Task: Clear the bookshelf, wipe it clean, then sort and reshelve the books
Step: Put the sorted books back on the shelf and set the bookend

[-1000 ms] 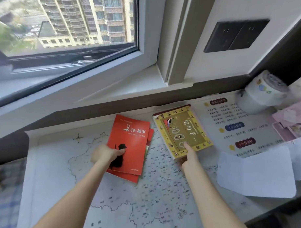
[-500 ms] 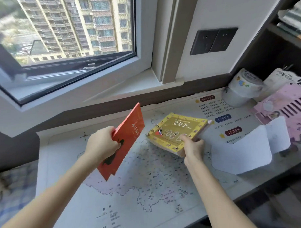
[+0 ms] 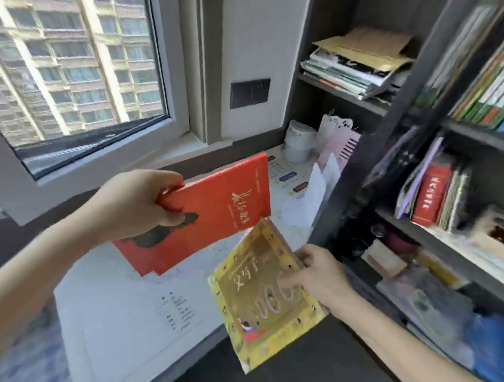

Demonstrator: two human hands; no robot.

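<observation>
Daylight enters a window [image 3: 176, 108] facing apartment blocks [image 3: 78, 56]; the white wall [image 3: 256, 33] carries 1 dark panel [image 3: 250, 93], perhaps switches.

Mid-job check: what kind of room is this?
Likely a study corner in a high-rise flat: a dark bookshelf crammed with books, a map-covered desk by the window, apartment blocks outside. The left hand grips a red book, the right hand a yellow book.

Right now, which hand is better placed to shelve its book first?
Probably right. The right hand holds the yellow book close beside the bookshelf; the left hand holds the red books farther away, over the desk.
</observation>
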